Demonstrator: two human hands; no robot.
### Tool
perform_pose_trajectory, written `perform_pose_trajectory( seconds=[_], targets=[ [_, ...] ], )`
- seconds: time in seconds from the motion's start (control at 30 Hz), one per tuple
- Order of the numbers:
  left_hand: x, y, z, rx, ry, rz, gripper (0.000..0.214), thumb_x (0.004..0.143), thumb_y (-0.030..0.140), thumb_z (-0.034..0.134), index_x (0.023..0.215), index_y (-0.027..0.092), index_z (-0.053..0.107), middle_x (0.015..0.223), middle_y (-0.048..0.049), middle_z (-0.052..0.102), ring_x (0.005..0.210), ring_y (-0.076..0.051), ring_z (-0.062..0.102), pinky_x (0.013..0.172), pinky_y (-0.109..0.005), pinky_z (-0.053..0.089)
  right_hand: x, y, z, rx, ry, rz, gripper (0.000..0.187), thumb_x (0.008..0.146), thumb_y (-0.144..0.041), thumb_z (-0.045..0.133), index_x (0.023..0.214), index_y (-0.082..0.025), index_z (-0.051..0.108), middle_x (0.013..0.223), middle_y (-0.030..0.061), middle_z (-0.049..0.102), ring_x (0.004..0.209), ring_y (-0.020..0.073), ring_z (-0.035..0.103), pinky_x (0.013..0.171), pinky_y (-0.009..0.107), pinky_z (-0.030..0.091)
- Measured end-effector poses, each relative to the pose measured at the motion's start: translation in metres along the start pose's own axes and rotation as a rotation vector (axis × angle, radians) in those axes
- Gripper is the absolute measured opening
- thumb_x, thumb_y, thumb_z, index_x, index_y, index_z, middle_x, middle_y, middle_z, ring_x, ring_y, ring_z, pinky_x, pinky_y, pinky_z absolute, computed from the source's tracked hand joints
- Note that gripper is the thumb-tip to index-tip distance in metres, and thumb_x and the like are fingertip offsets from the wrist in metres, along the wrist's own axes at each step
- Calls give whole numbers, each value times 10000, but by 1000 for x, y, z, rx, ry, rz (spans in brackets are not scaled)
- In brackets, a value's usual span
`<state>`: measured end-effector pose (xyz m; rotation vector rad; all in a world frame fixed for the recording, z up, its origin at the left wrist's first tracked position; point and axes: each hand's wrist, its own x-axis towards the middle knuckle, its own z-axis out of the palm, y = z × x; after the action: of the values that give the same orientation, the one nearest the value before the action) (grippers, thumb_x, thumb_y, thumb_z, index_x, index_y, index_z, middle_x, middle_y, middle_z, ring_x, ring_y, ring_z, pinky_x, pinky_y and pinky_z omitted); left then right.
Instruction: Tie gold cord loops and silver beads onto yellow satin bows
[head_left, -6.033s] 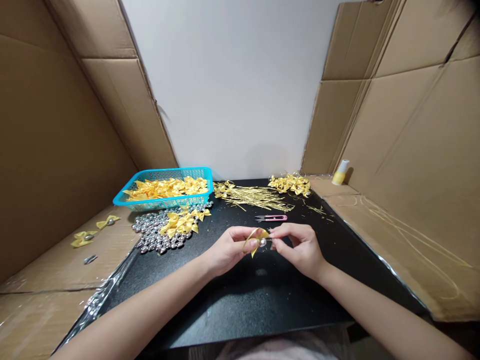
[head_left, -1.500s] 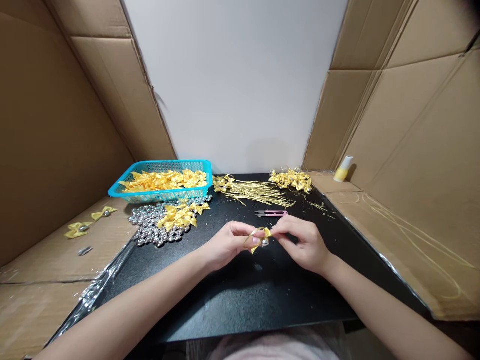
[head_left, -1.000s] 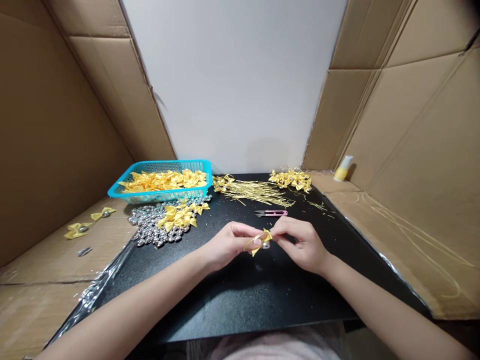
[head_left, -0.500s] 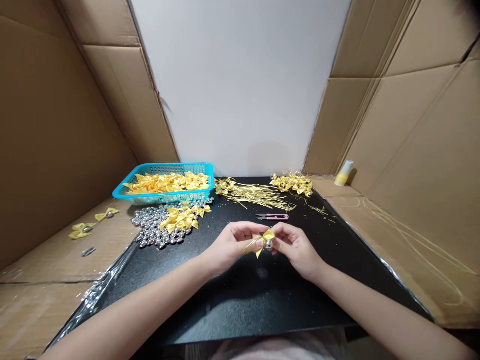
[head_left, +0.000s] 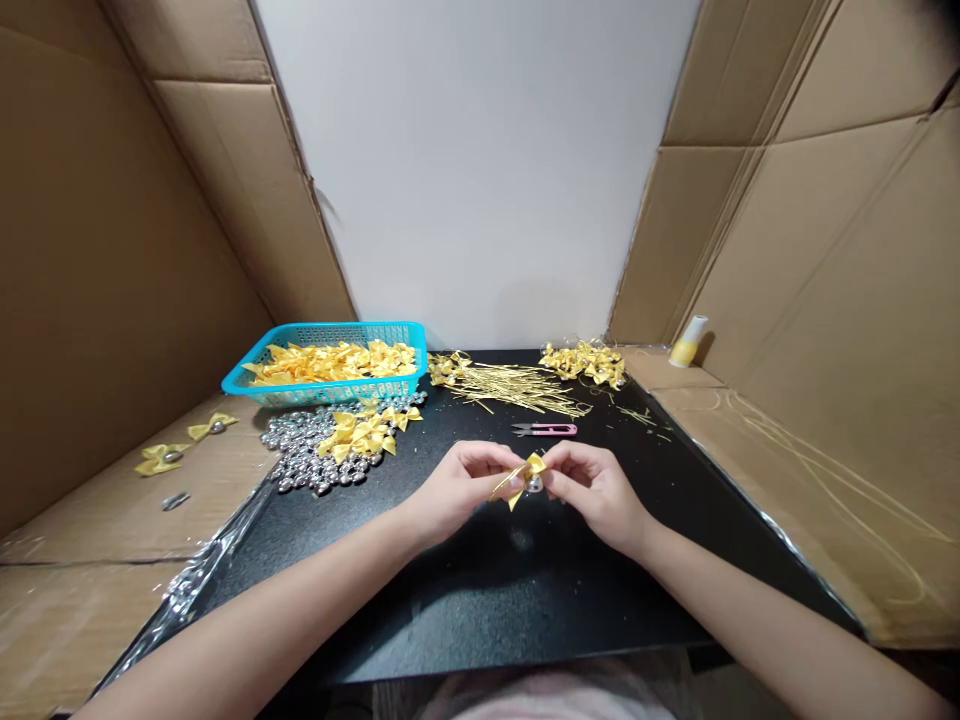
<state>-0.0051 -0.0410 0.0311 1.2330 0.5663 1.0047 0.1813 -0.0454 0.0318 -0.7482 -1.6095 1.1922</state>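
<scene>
Above the black table, my left hand (head_left: 457, 492) pinches a yellow ribbon bow (head_left: 514, 497) together with a thin gold cord (head_left: 500, 486) that curves out on its left. A small silver bell-like ball (head_left: 534, 483) hangs against the bow. From the other side my right hand (head_left: 596, 487) is closed with thumb and forefinger at the bow's right edge, beside the ball. Its fingertips partly cover the bow, and any cord end between them is too small to make out. Just beyond my hands lie pink-handled thread snips (head_left: 555, 430).
A blue basket (head_left: 232, 385) of yellow bows stands at back left, with silver balls (head_left: 300, 455) and loose bows (head_left: 360, 435) before it. Cut gold cords (head_left: 517, 388) lie at the back beside a pile of bows with balls (head_left: 585, 362). A thread spool (head_left: 688, 342) stands right.
Both hands stay at the bow. The bow and ball have turned slightly between the fingers, and my right fingertips have shifted a little. The whole view has tilted slightly.
</scene>
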Motion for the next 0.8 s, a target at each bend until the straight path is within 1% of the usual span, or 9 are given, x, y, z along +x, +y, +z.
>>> perform_pose_trajectory(
  seconds=[0.1,0.37,0.53,0.67,0.8],
  targets=[
    [0,1,0,31,-5,-20,91,697,241,781,755,173,761,679,-5,646,617,-80,517,585,-199,390,0,1,-1,-7,-4,4,199,752,-369,691,737,-176,644,611,-8,587,540,105,514,531,229,442],
    [1,4,3,63,4,-24,124,687,254,787,763,157,772,658,-8,611,618,-81,497,588,-200,391,1,3,-2,-27,-14,19,205,755,-377,679,742,-176,641,598,-11,570,544,112,505,537,240,431],
    [1,4,3,78,10,-35,152,661,270,802,753,151,775,647,-15,613,613,-91,503,591,-215,401,2,2,-3,-31,-35,-8,174,772,-339,664,741,-169,645,612,-11,572,549,101,488,536,226,415],
    [1,4,3,79,20,-54,181,641,281,813,758,147,778,670,-29,633,617,-100,520,590,-224,399,2,1,-4,-15,-76,1,187,751,-345,696,717,-167,650,624,-6,589,560,103,503,550,228,427],
    [0,3,5,47,27,-64,197,624,255,824,777,144,771,703,-34,654,644,-108,550,602,-220,409,2,0,-5,5,-96,27,221,717,-374,735,709,-166,659,636,0,604,570,111,522,562,235,444]
  ],
)
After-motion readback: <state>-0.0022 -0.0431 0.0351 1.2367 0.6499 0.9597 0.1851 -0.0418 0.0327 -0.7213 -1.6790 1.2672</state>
